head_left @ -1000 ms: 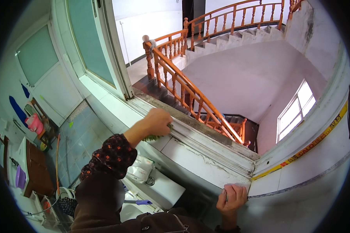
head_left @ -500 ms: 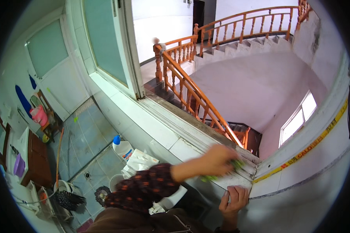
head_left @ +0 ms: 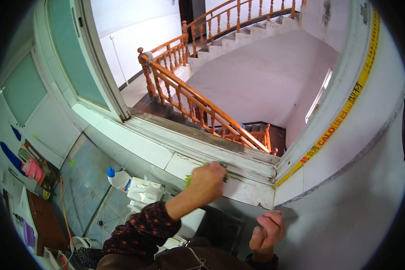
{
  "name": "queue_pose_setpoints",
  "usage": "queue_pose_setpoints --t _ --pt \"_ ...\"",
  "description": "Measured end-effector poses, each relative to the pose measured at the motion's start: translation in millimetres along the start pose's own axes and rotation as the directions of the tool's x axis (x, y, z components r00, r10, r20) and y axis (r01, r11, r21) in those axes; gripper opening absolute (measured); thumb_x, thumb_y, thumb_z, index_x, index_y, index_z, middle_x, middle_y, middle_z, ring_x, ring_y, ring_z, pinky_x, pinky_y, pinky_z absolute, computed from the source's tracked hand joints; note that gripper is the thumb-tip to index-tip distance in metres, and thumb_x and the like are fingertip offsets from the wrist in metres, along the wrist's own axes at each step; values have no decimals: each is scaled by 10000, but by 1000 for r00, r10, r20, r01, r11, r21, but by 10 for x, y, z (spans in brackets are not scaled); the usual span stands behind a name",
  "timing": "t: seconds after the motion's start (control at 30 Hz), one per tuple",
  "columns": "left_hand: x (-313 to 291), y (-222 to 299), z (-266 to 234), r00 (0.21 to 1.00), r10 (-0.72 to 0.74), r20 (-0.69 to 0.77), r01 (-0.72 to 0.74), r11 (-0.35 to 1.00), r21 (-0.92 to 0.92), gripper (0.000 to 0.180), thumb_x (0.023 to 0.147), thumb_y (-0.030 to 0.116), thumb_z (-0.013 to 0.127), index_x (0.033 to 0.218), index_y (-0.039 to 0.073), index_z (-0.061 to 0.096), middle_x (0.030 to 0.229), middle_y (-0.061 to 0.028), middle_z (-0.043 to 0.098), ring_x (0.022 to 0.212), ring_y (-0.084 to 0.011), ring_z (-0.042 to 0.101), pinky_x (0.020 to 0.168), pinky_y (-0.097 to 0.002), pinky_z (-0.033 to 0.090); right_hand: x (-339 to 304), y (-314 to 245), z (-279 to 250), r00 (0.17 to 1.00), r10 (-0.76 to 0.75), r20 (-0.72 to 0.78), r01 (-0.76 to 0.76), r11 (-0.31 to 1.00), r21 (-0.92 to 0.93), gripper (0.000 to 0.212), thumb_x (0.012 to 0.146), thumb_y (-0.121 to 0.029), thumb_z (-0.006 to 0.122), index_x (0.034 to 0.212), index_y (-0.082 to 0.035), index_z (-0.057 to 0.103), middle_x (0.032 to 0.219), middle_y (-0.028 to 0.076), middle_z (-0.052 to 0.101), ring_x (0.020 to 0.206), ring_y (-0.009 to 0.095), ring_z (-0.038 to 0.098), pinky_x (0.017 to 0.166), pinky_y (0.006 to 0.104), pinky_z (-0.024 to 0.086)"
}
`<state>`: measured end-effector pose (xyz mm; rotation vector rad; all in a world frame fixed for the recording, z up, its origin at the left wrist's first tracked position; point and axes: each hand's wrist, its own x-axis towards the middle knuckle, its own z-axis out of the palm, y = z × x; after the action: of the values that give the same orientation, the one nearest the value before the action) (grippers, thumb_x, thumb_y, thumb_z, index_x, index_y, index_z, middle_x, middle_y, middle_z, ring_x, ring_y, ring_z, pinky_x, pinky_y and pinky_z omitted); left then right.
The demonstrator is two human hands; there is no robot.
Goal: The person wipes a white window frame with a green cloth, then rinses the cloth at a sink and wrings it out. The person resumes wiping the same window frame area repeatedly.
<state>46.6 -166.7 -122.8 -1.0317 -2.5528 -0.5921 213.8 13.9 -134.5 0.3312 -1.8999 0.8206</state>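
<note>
Sliding back from the right end of the white ledge [head_left: 249, 191], the left hand [head_left: 208, 180] now sits just below the middle of the frame, beside the window track [head_left: 252, 169]. We see it closed around a green wad [head_left: 187, 181], which pokes out on either side of the fist. Half a second ago that hand was a blur near the corner; from the swing we judge that the wad is being worked to and fro along the ledge and track. The right hand [head_left: 267, 230], at the lower right of the frame, has left its perch on the ledge end and is now just below the corner, fingers bent. We cannot tell how far it is closed, or whether it touches the wall [head_left: 328, 229].

Most of the wad is hidden by the left hand, so we cannot make out its kind or exactly where it meets the track. At the lower left, a white package [head_left: 145, 191] partly covers the blue-capped bottle [head_left: 117, 180], and the dark shape [head_left: 225, 220] under the ledge is too dim to name.
</note>
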Motion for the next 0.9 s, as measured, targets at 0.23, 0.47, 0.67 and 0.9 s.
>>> queue_pose_setpoints --t 0.23,0.47,0.67,0.9 --pt "297 1011 474 970 231 69 -209 949 -236 159 691 86 662 830 65 587 909 -123 591 877 -333 636 677 -475 537 83 -273 -266 1000 -13 -18 13 1000 -4 215 905 -177 578 1053 -22 597 912 150 567 657 239 511 565 362 420" --pt "215 963 398 869 469 159 -389 844 -369 194 694 105 689 868 59 617 900 -104 583 863 -339 637 691 -462 537 29 -305 -297 1000 -7 -25 6 999 -41 210 896 -165 578 1027 -4 609 915 155 577 642 216 510 563 348 428" --pt "200 412 -178 981 193 9 -163 851 -498 465 673 66 709 1133 130 698 985 -87 636 900 -320 661 712 -434 547 14 -239 -478 994 9 -111 -24 990 -139 182 890 -109 580 1029 1 620 919 158 592 652 201 517 585 319 440" --pt "288 832 436 915 389 -106 -403 887 -224 409 612 76 727 1018 115 686 978 -74 568 942 -299 590 747 -428 501 58 -248 -368 998 44 -49 -49 993 -104 162 883 -49 582 1030 3 629 921 158 595 691 221 543 612 319 461"
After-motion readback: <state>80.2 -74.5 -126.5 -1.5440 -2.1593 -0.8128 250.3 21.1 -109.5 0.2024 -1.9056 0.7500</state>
